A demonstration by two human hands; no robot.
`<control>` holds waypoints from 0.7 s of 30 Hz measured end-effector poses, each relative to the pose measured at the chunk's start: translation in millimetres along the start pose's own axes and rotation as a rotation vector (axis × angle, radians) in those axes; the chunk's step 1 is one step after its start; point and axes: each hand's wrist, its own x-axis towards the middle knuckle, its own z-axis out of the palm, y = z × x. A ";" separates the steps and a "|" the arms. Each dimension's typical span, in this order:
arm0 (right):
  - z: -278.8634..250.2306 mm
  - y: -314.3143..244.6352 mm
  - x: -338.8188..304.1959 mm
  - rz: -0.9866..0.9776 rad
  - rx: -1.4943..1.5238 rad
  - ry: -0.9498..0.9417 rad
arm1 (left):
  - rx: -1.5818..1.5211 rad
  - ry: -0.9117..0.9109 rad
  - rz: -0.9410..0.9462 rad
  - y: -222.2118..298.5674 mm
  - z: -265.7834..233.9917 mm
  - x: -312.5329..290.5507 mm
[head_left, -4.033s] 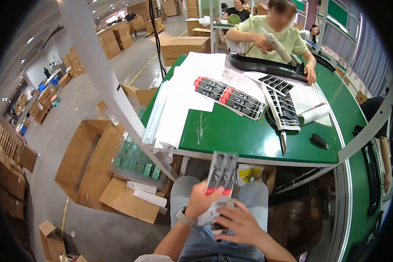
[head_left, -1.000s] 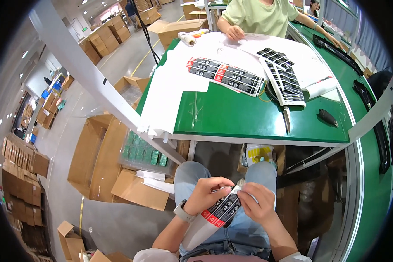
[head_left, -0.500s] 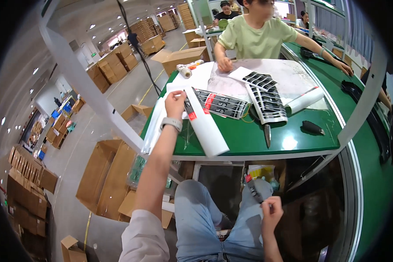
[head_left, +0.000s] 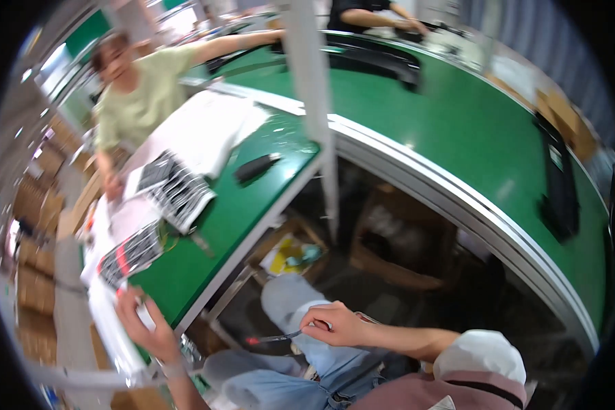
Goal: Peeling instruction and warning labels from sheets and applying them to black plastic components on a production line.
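Observation:
My right hand (head_left: 331, 324) is closed over my lap. Its fingers pinch a thin black strip with a red end (head_left: 273, 338), which looks like a sticker cut from a sheet. My left hand (head_left: 145, 328) is at the near left edge of the green table (head_left: 184, 273), smeared by motion. White film or paper (head_left: 113, 328) lies beside it, and whether the fingers grip any of it is unclear. Beyond that hand lies a black label sheet with a red band (head_left: 131, 254). More black-and-white label sheets (head_left: 178, 195) lie farther in, and blurred scissors (head_left: 201, 242) sit near them.
A black handheld object (head_left: 256, 168) rests near the table's right edge. A white post (head_left: 311, 89) stands between table and green conveyor (head_left: 444, 130), which carries long black parts (head_left: 560, 184). Cartons (head_left: 403, 239) sit underneath. Across the table a person in light green (head_left: 143, 96) reaches toward the conveyor.
The view has swung to the right, bringing in more of the conveyor. My right hand still holds the strip, now pointing left. The white roll by my left hand is no longer plainly visible.

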 end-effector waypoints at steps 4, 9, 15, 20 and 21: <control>-98.4 -54.5 2.3 -0.400 -0.592 0.287 | -0.019 -0.210 0.482 27.7 21.9 -92.2; -271.3 -115.5 -28.0 -0.192 -1.370 0.843 | -0.191 -0.368 -0.072 -32.6 81.7 -243.2; -445.4 -146.6 -172.9 1.314 -1.492 1.442 | -0.481 -0.432 -0.524 -39.3 66.1 -228.6; -569.6 -91.1 -316.5 0.644 -1.031 1.729 | -0.543 -0.531 -0.556 -50.5 104.2 -257.8; -565.4 -85.0 -306.8 0.646 -1.019 1.709 | -0.524 -0.523 -0.566 -47.7 101.7 -259.2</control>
